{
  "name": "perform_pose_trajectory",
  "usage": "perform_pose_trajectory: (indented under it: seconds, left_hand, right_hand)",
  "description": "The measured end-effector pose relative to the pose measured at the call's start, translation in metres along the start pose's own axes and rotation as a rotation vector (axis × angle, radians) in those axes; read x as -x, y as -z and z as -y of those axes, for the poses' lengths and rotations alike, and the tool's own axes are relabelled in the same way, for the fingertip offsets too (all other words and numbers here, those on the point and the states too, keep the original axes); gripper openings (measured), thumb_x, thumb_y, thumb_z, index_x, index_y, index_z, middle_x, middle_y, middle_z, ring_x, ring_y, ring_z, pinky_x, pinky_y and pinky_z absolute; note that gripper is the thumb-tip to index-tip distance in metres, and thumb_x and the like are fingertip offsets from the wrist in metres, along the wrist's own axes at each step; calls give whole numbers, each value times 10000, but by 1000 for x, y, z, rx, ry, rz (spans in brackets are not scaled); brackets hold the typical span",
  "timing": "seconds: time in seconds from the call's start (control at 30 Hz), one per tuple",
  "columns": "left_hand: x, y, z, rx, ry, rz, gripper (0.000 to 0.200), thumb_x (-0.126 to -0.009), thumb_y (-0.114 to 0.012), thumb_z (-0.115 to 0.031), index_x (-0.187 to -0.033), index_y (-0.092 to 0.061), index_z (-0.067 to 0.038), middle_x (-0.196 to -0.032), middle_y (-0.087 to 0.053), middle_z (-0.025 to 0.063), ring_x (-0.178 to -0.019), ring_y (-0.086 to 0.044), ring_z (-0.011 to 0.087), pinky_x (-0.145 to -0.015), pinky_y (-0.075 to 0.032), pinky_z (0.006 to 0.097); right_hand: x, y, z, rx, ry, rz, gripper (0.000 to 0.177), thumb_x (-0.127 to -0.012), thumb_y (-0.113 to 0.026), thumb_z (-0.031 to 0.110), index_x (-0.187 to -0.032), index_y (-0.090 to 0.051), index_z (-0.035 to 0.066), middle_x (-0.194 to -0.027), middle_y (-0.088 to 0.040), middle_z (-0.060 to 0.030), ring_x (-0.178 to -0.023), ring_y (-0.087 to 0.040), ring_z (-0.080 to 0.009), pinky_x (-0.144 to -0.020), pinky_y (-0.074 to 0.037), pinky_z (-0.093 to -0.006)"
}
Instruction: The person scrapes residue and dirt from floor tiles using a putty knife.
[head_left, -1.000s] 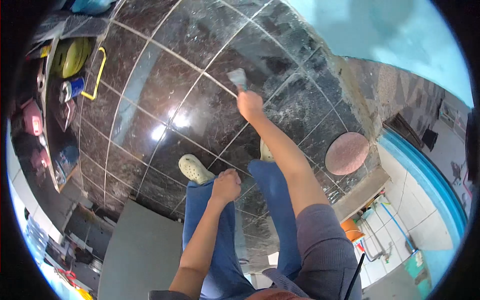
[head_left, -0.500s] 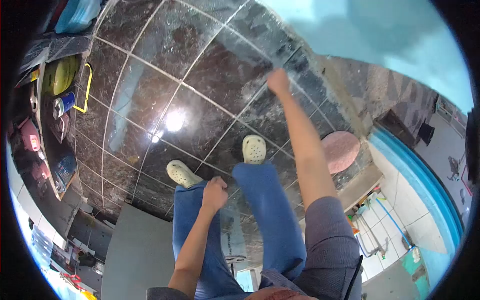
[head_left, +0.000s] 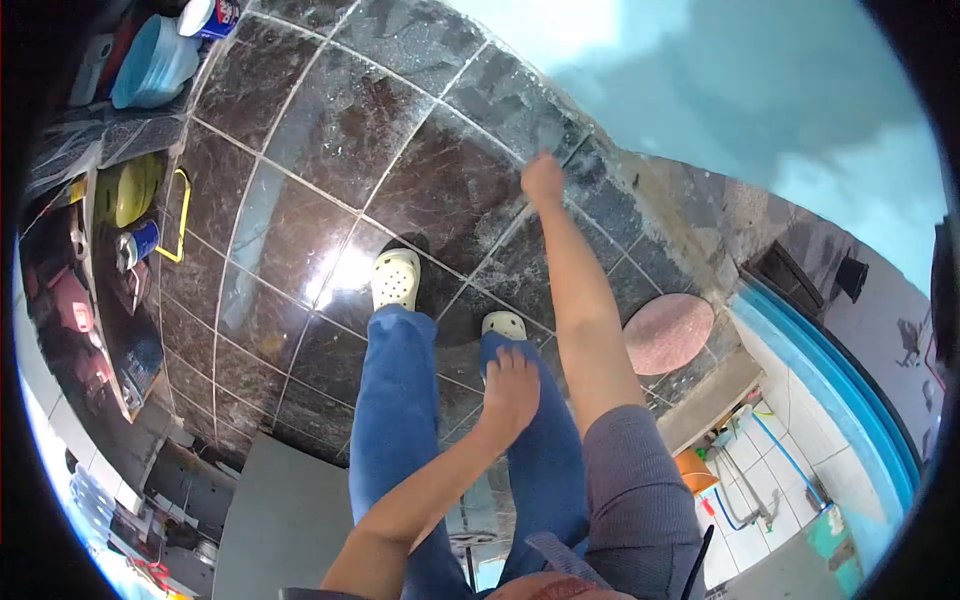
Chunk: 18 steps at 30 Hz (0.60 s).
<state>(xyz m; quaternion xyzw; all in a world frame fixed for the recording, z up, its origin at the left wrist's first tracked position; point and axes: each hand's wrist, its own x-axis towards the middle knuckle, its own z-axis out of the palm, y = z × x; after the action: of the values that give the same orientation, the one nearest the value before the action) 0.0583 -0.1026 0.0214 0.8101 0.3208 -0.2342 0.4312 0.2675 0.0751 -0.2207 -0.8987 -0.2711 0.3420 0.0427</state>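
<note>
- The right grip (head_left: 543, 182) is out at the far end of the extended right arm, its fingers curled together; I cannot tell what, if anything, they are clamped on.
- The dark tiled floor (head_left: 440, 180) lies under and all around the right grip, with a pale grout joint just beside it and whitish smears on the tiles ahead of it.
- The left grip (head_left: 512, 392) is nearer the body, over the right trouser leg (head_left: 545, 470), its fingers slightly apart and pointing forward.
- A pale left clog (head_left: 396, 282) stands left of and ahead of the left grip; a pale right clog (head_left: 503, 324) is just ahead of it.
- A pink oval piece (head_left: 670, 334) lies on the floor, behind and to the right of the right grip.
- The light blue wall (head_left: 740, 110) rises ahead and to the right of the right grip.
- A yellow frame (head_left: 184, 216) is well apart, far to the left of both grips.
</note>
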Motion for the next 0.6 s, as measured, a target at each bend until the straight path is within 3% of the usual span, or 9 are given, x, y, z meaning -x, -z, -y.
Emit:
perform_pose_trajectory:
  seconds: [0.03, 0.07, 0.13, 0.17, 0.23, 0.27, 0.33, 0.53, 0.6]
  left_hand:
    - [10, -11, 4, -302, 23, -25, 284, -795, -505, -162, -1018, -606, -18, -1182, -537, 202, -1107, -508, 359, -892, -401, 469]
    - [26, -18, 8, -308, 34, 3, 284, -795, -505, -162, -1018, -606, -18, -1182, -537, 202, -1107, -508, 359, -892, -401, 469]
    - [40, -18, 20, -109, 47, 319, 313, -810, -477, -164, -1038, -599, 12, -1170, -531, 223, -1128, -484, 380, -890, -388, 505]
    - [43, -18, 24, -126, 39, 332, 313, -810, -477, -164, -1038, -599, 12, -1170, -531, 223, -1128, -484, 380, -890, -388, 505]
    - [44, -10, 25, -58, 30, 673, 321, -811, -467, -153, -1041, -593, 32, -1180, -524, 223, -1160, -459, 376, -904, -389, 500]
    - [47, -8, 22, -67, 29, 686, 321, -811, -467, -153, -1041, -593, 32, -1180, -524, 223, -1160, -459, 376, -904, -389, 500]
    - [47, 1, 20, -50, -101, 432, 329, -816, -463, -152, -1055, -585, 38, -1214, -509, 230, -1170, -453, 379, -912, -389, 502]
    - [39, 30, 28, -34, -84, 439, 342, -834, -438, -143, -1106, -561, 23, -1232, -499, 218, -1195, -439, 382, -935, -383, 496]
    - [44, 26, 27, -18, -93, 436, 343, -835, -436, -144, -1112, -559, 19, -1238, -495, 210, -1201, -435, 380, -946, -376, 495]
  right_hand:
    - [-3, -5, 7, 0, -9, 23, 483, -862, -476, 170, -1327, -422, 46, -1029, -612, -265, -988, -590, -392, -828, -482, -471]
    - [-4, -10, 15, -60, -40, -2, 485, -862, -474, 169, -1322, -417, 26, -1023, -611, -271, -979, -595, -390, -821, -486, -471]
    - [-2, -13, 32, -142, -82, -51, 487, -862, -472, 167, -1318, -412, 6, -1017, -610, -277, -970, -599, -388, -813, -489, -471]
    - [8, -19, 39, -106, -77, -72, 490, -863, -469, 162, -1318, -402, -9, -1011, -612, -276, -964, -599, -392, -806, -488, -476]
    - [10, -13, 42, 8, -67, -121, 499, -867, -469, 163, -1317, -384, -36, -1006, -614, -272, -964, -595, -404, -794, -485, -481]
    - [0, -4, 33, 0, -81, -118, 499, -867, -469, 163, -1317, -384, -36, -1006, -614, -272, -964, -595, -404, -794, -485, -481]
    - [-30, 11, 22, -166, -135, -195, 500, -875, -459, 180, -1326, -383, -20, -987, -622, -265, -953, -594, -414, -780, -481, -487]
    - [-2, -4, 11, -40, -30, -134, 431, -871, -444, 182, -1256, -457, -12, -905, -634, -267, -885, -611, -417, -752, -485, -489]
    - [-5, 7, -1, 47, -126, -132, 452, -858, -458, 175, -1270, -447, -10, -908, -632, -269, -900, -611, -409, -765, -484, -484]
